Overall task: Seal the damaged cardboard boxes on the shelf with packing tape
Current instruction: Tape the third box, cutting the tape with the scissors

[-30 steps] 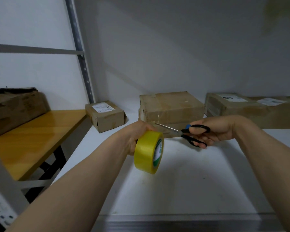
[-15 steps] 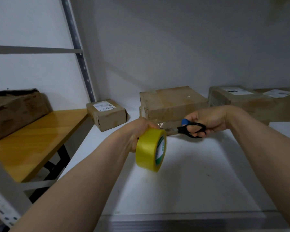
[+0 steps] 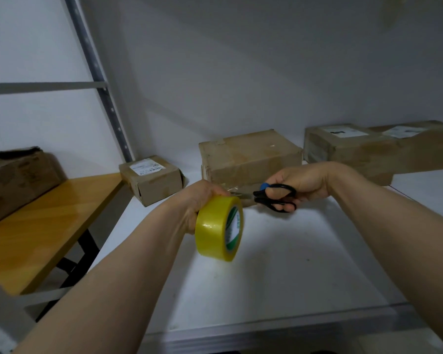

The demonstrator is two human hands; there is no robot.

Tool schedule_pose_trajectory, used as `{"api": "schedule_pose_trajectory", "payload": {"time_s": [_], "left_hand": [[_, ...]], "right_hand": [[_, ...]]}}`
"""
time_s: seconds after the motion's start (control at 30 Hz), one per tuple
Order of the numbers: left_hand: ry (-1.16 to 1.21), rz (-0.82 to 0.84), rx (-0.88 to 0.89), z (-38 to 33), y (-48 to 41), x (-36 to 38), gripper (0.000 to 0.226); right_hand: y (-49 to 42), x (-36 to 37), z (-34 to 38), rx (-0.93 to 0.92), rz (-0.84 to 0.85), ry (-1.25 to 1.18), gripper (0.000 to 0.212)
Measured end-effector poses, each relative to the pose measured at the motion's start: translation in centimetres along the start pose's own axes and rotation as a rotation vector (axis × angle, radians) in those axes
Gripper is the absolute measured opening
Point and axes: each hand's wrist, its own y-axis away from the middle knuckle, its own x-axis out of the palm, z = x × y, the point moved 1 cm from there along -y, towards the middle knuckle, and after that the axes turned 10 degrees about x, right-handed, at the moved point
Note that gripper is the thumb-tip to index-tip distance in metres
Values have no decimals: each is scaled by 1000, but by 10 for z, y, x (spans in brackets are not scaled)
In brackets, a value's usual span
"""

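A left hand (image 3: 202, 200) grips a yellow roll of packing tape (image 3: 216, 227) by its upper far edge. The fingers curl round behind the roll and are mostly hidden there. The roll stands on edge in the air above the white shelf board (image 3: 279, 272), with its green-and-white printed core facing right. A right hand (image 3: 303, 183) holds a pair of black-handled scissors with a blue pivot (image 3: 275, 198), thumb and fingers curled through the loops. The blades point left toward the roll and look almost closed, their tips close to the left hand's knuckles. A crinkled strip of clear tape (image 3: 232, 188) shows between the roll and the front of the worn middle brown cardboard box (image 3: 251, 155), which sits on the shelf just behind both hands. To its left, near the grey perforated metal upright (image 3: 101, 83), lies a small brown cardboard box with a white label (image 3: 151, 178). To its right stand a larger labelled brown box (image 3: 343, 149) and another labelled brown box (image 3: 422, 146) touching it at the frame edge. Beside the shelf on the left is a yellow wooden table (image 3: 36, 221) that carries a battered dark brown carton (image 3: 16, 180).
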Motion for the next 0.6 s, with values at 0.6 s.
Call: {"api": "schedule_pose_trajectory", "payload": {"time_s": [0.6], "left_hand": [[-505, 216, -151, -20, 11, -37, 32]], "right_hand": [[3, 4, -6, 116, -198, 117, 8]]}}
